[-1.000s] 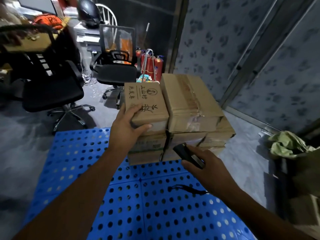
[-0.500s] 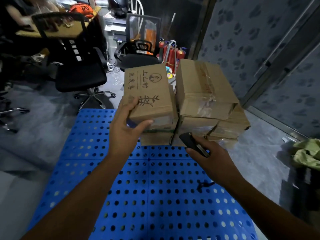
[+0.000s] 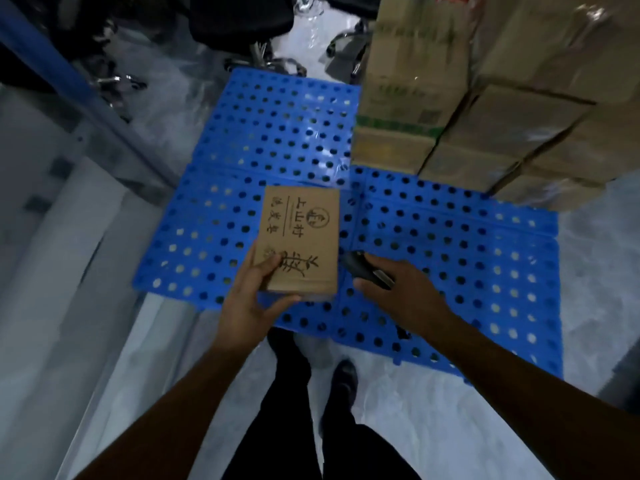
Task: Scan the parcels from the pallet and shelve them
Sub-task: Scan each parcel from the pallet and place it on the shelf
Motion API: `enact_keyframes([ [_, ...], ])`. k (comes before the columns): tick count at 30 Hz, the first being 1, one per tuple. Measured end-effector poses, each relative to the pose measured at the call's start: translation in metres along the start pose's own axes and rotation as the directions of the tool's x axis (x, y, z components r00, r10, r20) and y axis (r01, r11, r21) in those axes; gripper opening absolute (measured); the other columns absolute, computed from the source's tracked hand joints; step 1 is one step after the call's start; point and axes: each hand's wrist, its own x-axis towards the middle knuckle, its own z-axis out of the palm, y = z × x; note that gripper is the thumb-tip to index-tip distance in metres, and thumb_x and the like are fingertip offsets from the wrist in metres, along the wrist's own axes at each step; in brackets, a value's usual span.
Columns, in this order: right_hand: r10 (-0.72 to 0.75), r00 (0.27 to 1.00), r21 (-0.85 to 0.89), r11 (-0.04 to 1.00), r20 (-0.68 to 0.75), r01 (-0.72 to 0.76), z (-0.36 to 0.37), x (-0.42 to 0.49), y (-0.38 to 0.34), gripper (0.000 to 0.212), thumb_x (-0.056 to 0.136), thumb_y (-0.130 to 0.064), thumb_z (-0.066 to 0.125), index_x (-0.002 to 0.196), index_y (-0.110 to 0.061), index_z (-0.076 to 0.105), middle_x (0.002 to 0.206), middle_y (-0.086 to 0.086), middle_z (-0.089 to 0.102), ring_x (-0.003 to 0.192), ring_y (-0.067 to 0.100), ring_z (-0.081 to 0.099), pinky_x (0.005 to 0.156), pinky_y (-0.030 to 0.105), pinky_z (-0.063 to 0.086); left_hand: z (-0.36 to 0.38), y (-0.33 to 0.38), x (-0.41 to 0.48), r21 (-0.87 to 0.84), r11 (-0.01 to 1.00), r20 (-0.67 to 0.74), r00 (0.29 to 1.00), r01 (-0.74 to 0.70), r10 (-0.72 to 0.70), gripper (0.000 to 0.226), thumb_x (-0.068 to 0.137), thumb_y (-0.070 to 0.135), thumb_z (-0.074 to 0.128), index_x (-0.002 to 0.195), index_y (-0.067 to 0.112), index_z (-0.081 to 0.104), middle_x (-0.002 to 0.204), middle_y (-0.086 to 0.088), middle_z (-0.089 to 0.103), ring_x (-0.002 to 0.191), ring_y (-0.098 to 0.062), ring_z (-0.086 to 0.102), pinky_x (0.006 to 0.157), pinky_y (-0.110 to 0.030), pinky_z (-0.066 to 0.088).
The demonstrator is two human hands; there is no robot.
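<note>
Because the left hand pinches only the near end of the small printed parcel, thumb on the top face and fingers tucked beneath, most of the box hangs out past the grip, above the blue perforated pallet and well clear of the stack. If the grip loosens or the arm swings sharply, I judge the far end could dip and the parcel slide out onto the pallet. The right hand, just right of the parcel, is curled around a dark handheld scanner with its nose aimed towards the parcel's side. No shipping label shows on the face turned up, so a scan from here may simply read nothing; the box probably needs turning first, and rotating it with 1 hand is the riskiest moment for a drop.

The remaining cardboard boxes stand stacked on the pallet's far right corner, beyond the parcel. Their top runs out of view, so neither their number nor how squarely they sit can be told. The scanner's window and trigger are hidden under the fingers. A blue shelf upright crosses left of the pallet, but no shelf level is visible. Everything is motion-blurred, and the far background is too dark to read.
</note>
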Motion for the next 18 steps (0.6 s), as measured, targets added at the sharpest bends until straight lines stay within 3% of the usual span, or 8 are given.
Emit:
enact_keyframes([
  [4, 0.039, 0.999, 0.016, 0.999, -0.017, -0.039, 0.023, 0.006, 0.005, 0.069, 0.089, -0.056, 0.065, 0.15, -0.031, 0.044, 0.141, -0.005, 0.058, 0.119, 0.01, 0.059, 0.079, 0.01, 0.046, -0.001, -0.01, 0.014, 0.303, 0.944, 0.009, 0.991, -0.127, 0.13, 0.095, 0.068, 0.081, 0.068, 0.144, 0.029, 0.046, 0.169, -0.011, 0.013, 0.157, -0.037, 0.004, 0.123, -0.061, 0.02],
  [6, 0.056, 0.998, -0.004, 0.998, -0.031, -0.056, 0.025, 0.008, 0.001, 0.068, 0.09, -0.054, 0.066, 0.15, -0.03, 0.044, 0.139, -0.006, 0.059, 0.115, 0.013, 0.062, 0.072, 0.01, 0.048, 0.002, -0.002, 0.03, 0.441, 0.875, 0.055, 0.98, -0.198, 0.194, 0.106, 0.065, 0.09, 0.059, 0.15, 0.031, 0.04, 0.171, -0.011, 0.008, 0.158, -0.036, -0.004, 0.124, -0.061, 0.015],
  [9, 0.068, 0.994, -0.039, 0.997, -0.082, -0.071, 0.022, 0.008, -0.014, 0.063, 0.092, -0.05, 0.064, 0.149, -0.03, 0.046, 0.119, -0.002, 0.07, 0.091, 0.021, 0.071, 0.074, 0.036, 0.06, 0.009, 0.006, 0.045, 0.476, 0.863, 0.099, 0.985, -0.172, 0.142, 0.116, 0.066, 0.092, 0.054, 0.161, 0.033, 0.024, 0.171, -0.01, 0.009, 0.158, -0.034, 0.003, 0.12, -0.061, 0.029],
  [10, 0.064, 0.993, -0.049, 0.996, -0.104, -0.069, 0.021, 0.008, -0.022, 0.061, 0.092, -0.049, 0.065, 0.148, -0.03, 0.047, 0.11, -0.002, 0.071, 0.08, 0.017, 0.071, 0.072, 0.039, 0.06, 0.008, 0.004, 0.046, 0.458, 0.874, 0.079, 0.987, -0.16, 0.139, 0.116, 0.067, 0.092, 0.056, 0.161, 0.033, 0.024, 0.171, -0.01, 0.011, 0.157, -0.034, 0.006, 0.12, -0.059, 0.029],
  [12, 0.032, 0.988, -0.073, 0.996, -0.149, -0.043, 0.02, 0.008, -0.037, 0.059, 0.092, -0.048, 0.066, 0.146, -0.032, 0.049, 0.094, -0.015, 0.068, 0.065, 0.001, 0.067, 0.06, 0.024, 0.058, -0.003, -0.007, 0.048, 0.362, 0.92, 0.02, 0.988, -0.147, 0.15, 0.116, 0.066, 0.091, 0.062, 0.161, 0.032, 0.028, 0.17, -0.008, 0.015, 0.157, -0.034, 0.011, 0.121, -0.053, 0.024],
  [14, 0.007, 0.984, -0.08, 0.997, -0.176, -0.021, 0.021, 0.006, -0.057, 0.06, 0.092, -0.048, 0.067, 0.146, -0.033, 0.048, 0.087, -0.027, 0.057, 0.064, -0.009, 0.063, 0.052, 0.015, 0.049, -0.023, -0.022, 0.05, 0.174, 0.975, -0.013, 0.99, -0.136, 0.14, 0.116, 0.066, 0.085, 0.068, 0.16, 0.028, 0.03, 0.169, -0.007, 0.019, 0.155, -0.03, 0.017, 0.122, -0.05, 0.021],
  [16, -0.011, 0.98, -0.076, 0.997, -0.197, -0.004, 0.024, 0.005, -0.08, 0.061, 0.092, -0.048, 0.067, 0.147, -0.032, 0.048, 0.089, -0.024, 0.057, 0.066, -0.006, 0.061, 0.056, 0.018, 0.049, -0.051, -0.04, 0.052, -0.045, 0.99, -0.024, 0.991, -0.133, 0.132, 0.115, 0.068, 0.081, 0.071, 0.159, 0.023, 0.03, 0.167, -0.002, 0.025, 0.153, -0.023, 0.023, 0.124, -0.056, 0.022],
  [18, -0.027, 0.979, -0.089, 0.996, -0.201, 0.01, 0.029, 0.006, -0.102, 0.061, 0.091, -0.048, 0.067, 0.147, -0.031, 0.048, 0.096, -0.017, 0.061, 0.065, -0.002, 0.06, 0.059, 0.019, 0.049, -0.078, -0.055, 0.055, -0.147, 0.973, -0.052, 0.984, -0.176, 0.17, 0.114, 0.07, 0.08, 0.072, 0.159, 0.025, 0.027, 0.167, 0.014, 0.02, 0.156, -0.014, 0.017, 0.123, -0.062, 0.019],
])
